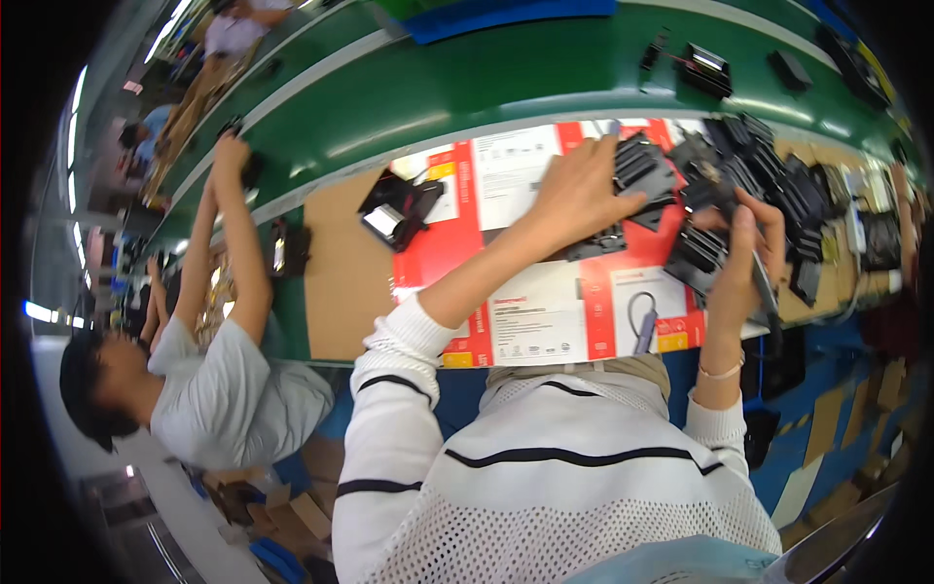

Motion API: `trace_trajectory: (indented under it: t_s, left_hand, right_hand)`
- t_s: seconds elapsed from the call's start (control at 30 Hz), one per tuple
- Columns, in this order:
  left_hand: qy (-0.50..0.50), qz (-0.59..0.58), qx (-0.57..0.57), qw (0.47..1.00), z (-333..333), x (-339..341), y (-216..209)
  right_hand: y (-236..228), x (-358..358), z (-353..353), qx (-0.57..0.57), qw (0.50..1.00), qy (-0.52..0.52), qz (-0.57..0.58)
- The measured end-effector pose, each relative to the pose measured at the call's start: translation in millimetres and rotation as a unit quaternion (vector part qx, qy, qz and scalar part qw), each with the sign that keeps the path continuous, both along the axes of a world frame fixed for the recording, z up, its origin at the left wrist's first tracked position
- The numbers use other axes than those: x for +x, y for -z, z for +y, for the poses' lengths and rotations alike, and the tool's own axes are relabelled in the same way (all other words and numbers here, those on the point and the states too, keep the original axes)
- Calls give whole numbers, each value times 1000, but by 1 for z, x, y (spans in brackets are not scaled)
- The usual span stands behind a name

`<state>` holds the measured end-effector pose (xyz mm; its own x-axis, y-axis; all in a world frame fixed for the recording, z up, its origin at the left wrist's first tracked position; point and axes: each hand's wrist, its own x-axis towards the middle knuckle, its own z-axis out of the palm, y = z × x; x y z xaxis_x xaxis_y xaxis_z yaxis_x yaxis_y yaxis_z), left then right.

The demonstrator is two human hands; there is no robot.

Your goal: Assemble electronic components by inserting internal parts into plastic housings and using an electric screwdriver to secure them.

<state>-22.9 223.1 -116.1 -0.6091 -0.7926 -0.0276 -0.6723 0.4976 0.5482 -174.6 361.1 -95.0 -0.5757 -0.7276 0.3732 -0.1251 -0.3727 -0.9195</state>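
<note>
My left hand (581, 195) reaches over the cardboard sheet, its thumb and fingers around the left edge of a black ribbed plastic part (644, 178). To the right, my right hand (747, 255) is closed around a slim dark tool (765, 284) that looks like a screwdriver; its lower end points toward my body. Another black plastic part (695, 255) lies just left of my right hand. Under my left wrist sits one more dark piece (598, 243), partly covered. Motion blur hides what the tool's upper end touches.
A red and white printed sheet (438, 255) covers brown cardboard (336, 292). Black parts pile up (769, 165) at the right. A black housing (394, 209) stands at the left. Beyond runs a green conveyor (506, 73) with a blue bin (516, 18). A co-worker (224, 389) works at my left.
</note>
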Motion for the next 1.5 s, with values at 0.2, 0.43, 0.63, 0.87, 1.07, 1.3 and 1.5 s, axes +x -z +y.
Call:
trace_trajectory:
  t_s: [0.2, 0.43, 0.63, 0.87, 1.07, 1.3, 1.5]
  left_hand:
    - [-70, 220, -53, 972, 2, 61, 24]
    - [-230, 407, 199, 862, 48, 134, 17]
    - [-303, 467, 155, 816, 76, 180, 11]
    - [-298, 320, 104, 893, 93, 190, 39]
    - [-211, 231, 116, 943, 79, 129, 26]
    - [-79, 318, 53, 943, 62, 79, 49]
    - [-92, 227, 209, 947, 41, 133, 11]
  right_hand:
    - [1, 41, -14, 56, 998, -15, -34]
    - [22, 115, -33, 58, 986, -156, -34]
    - [28, 143, -39, 60, 977, -207, 2]
    - [21, 131, -69, 68, 972, -221, 32]
    - [10, 110, -91, 39, 974, -197, 102]
    - [8, 103, -89, 31, 985, -160, 50]
    - [12, 79, -95, 1, 991, -131, 3]
